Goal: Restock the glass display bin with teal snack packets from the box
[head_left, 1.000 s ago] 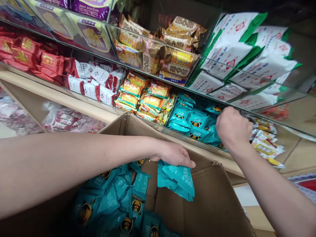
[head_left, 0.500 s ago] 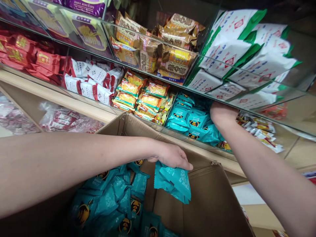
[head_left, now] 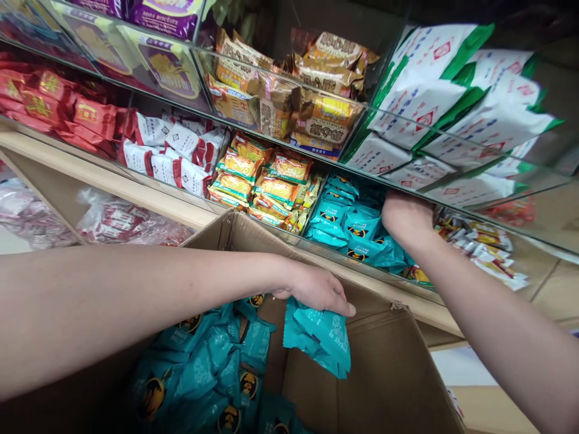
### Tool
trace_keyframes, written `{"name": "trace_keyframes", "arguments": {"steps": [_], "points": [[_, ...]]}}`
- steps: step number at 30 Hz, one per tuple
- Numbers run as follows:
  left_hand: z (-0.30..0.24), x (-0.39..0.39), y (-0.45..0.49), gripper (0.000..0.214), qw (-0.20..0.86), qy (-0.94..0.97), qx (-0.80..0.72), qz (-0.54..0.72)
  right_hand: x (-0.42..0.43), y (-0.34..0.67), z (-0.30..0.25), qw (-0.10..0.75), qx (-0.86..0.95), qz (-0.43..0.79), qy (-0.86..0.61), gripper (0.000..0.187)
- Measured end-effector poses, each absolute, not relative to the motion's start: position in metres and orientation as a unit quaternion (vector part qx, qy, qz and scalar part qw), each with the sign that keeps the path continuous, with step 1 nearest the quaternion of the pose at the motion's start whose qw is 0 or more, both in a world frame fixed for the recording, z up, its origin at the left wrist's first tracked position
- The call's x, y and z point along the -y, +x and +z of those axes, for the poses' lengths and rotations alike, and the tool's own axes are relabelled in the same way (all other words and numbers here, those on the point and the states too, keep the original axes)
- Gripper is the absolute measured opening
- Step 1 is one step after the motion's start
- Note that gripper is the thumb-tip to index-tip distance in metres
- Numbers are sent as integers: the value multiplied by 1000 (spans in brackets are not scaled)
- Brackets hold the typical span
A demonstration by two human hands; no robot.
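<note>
My left hand point(head_left: 316, 290) is closed on a small bunch of teal snack packets point(head_left: 320, 339), held over an open cardboard box point(head_left: 389, 374). More teal packets point(head_left: 203, 367) fill the box's left side. My right hand point(head_left: 404, 216) reaches into the shelf compartment of teal packets point(head_left: 348, 220), its fingers hidden among them at the compartment's right side.
Glass-fronted shelves hold orange-yellow packets point(head_left: 265, 181), red-and-white packets point(head_left: 174, 154), red packets point(head_left: 54, 105), brown bags point(head_left: 298, 90) and white-and-green bags point(head_left: 447, 102). A wooden ledge point(head_left: 136, 193) runs below, with bagged red sweets point(head_left: 117, 220) under it.
My right hand has moved left and deeper into the teal compartment. The left hand has stayed over the box with its packets.
</note>
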State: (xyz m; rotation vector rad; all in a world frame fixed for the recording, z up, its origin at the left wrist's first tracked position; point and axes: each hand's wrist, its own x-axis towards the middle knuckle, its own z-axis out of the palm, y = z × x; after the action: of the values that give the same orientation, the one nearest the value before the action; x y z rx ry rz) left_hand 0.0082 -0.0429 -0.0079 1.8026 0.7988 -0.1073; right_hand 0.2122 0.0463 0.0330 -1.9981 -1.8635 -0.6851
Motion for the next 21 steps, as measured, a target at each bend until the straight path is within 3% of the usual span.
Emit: {"name": "trace_keyframes", "arguments": {"steps": [10,17,21], "points": [[-8,45,8,22,566,749,-342,-41,-36,210,29,122,710,-263,-642,41],[-9,44,8,24,557,754,-343,-49,-62,221,32,139,702,-128,-687,37],[-11,44,8,27,554,762,-329,-62,-62,228,38,121,721,-112,-673,37]]}}
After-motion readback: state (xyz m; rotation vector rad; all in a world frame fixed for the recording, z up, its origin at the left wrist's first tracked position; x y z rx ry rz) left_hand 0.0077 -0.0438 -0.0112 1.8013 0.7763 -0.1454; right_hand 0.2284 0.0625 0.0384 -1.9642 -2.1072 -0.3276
